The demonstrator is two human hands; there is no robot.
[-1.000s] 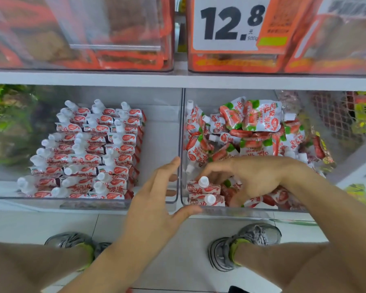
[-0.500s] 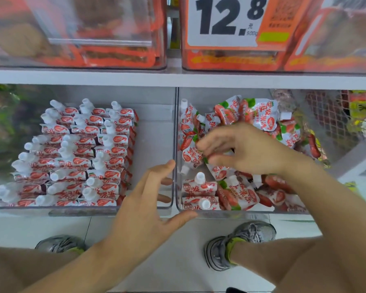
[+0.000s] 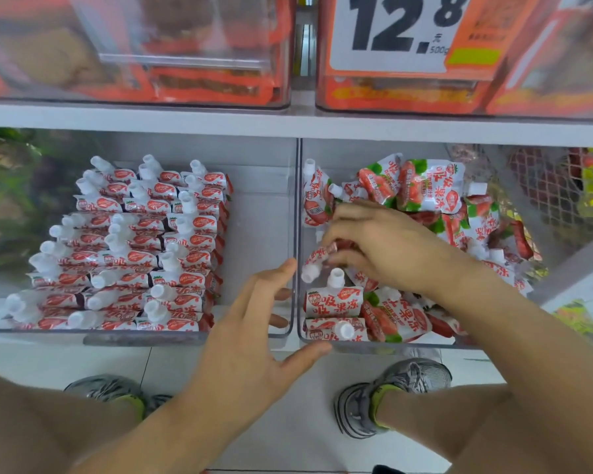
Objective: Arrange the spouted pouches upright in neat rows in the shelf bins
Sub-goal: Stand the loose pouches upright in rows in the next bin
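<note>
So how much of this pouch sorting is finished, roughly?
The left bin looks done: its pouches stand in three neat rows. In the right bin, two pouches stand upright at the front-left corner. The right hand holds another pouch; the left hand is open. The jumbled pile remains.

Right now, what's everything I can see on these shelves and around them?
Left bin: one, clear; pouches upright in three neat rows.
Right bin: one, clear; jumbled pouch pile, two standing at front left.
Held pouch: one, red-white, spout down-left.
Price sign: one, white, upper shelf, reads 12.8.
Upper bins: orange packs inside.
Shoes: two, grey, on floor.
Left hand: open, between bins.
Right hand: pinching the pouch.
</note>
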